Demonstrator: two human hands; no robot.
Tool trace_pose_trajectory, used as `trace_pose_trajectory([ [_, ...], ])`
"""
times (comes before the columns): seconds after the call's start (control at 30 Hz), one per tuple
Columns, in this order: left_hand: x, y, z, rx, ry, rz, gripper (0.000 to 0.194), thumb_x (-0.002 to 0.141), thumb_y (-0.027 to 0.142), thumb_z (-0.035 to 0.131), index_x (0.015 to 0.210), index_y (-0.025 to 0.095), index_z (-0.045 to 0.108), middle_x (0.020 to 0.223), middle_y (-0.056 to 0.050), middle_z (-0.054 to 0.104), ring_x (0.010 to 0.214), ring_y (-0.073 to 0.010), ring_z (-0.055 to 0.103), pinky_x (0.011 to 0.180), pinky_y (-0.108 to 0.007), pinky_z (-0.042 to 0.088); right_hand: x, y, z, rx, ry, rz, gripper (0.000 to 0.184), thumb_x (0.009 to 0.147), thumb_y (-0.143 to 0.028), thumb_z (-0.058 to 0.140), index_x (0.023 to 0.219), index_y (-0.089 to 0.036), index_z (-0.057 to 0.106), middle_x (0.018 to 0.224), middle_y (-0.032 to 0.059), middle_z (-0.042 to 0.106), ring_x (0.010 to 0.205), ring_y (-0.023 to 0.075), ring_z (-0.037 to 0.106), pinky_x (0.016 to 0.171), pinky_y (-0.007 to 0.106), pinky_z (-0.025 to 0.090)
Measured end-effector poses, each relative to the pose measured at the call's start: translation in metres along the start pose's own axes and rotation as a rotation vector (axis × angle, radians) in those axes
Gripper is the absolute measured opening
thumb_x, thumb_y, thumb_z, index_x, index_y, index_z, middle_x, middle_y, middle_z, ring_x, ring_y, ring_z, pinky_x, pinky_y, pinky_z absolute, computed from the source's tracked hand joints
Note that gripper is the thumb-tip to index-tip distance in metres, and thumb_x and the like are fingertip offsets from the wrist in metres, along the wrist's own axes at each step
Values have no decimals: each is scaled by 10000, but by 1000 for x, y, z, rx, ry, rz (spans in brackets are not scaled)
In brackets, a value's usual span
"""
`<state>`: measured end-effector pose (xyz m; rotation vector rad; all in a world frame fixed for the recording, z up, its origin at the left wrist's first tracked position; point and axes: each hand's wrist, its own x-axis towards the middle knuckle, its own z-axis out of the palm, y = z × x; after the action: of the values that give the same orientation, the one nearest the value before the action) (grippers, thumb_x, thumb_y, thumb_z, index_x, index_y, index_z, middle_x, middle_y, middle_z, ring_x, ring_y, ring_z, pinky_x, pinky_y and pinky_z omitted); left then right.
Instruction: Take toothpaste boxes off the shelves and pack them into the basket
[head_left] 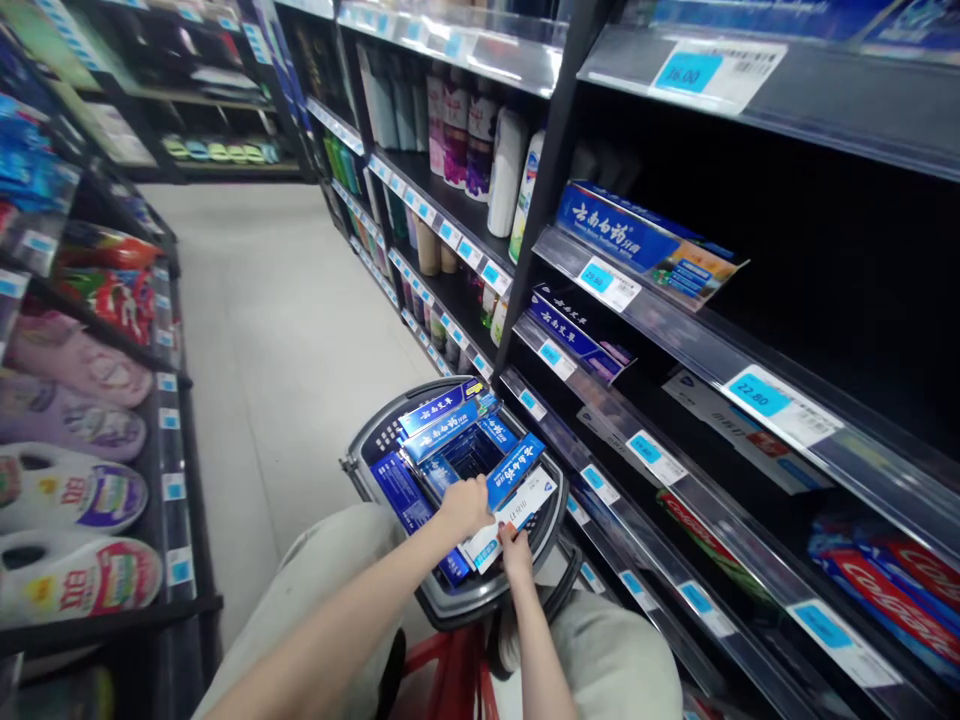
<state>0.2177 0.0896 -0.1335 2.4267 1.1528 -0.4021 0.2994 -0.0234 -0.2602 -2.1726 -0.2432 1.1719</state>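
Observation:
A dark shopping basket (555, 515) stands between my knees, holding several toothpaste boxes. Along its far side lie blue boxes (442, 435), and a dark blue box (401, 490) leans at the left. My left hand (463, 508) is closed at the near end of a blue toothpaste box (517, 470); its fingertips are partly hidden. Just right of it, my right hand (515, 553) pinches the near part of a white toothpaste box (525, 505), by its orange patch. The white box lies slanted beside the blue one, over the basket's right side.
Shelves on the right hold a blue toothpaste box (637, 240), a dark blue box (577, 335) and red Colgate packs (892, 590). Bottles (457, 130) stand farther along. Detergent bottles (75, 575) line the left shelf. Pale floor (247, 300) runs down the aisle. Something red (450, 670) sits below the basket.

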Motion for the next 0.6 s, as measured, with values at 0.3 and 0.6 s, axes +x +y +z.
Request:
trace_pose_trajectory([
  [0.3,2,-2,3,12,-2,7,504,681,324,584,1104,56,520,993,-219,670,925,-362,651,758,-409,525,-10,-16,1,-279,62,-54,294,916,-308,440,1091,-101,552,1107,191,656,1100,291,593,924,343,419],
  [0.6,1,-3,1,23,-6,26,485,685,295,596,1082,26,527,972,-238,663,925,-377,649,753,-414,520,-15,-16,5,-322,31,-53,413,933,-339,425,1179,-19,514,1146,236,622,1142,306,559,935,338,398],
])
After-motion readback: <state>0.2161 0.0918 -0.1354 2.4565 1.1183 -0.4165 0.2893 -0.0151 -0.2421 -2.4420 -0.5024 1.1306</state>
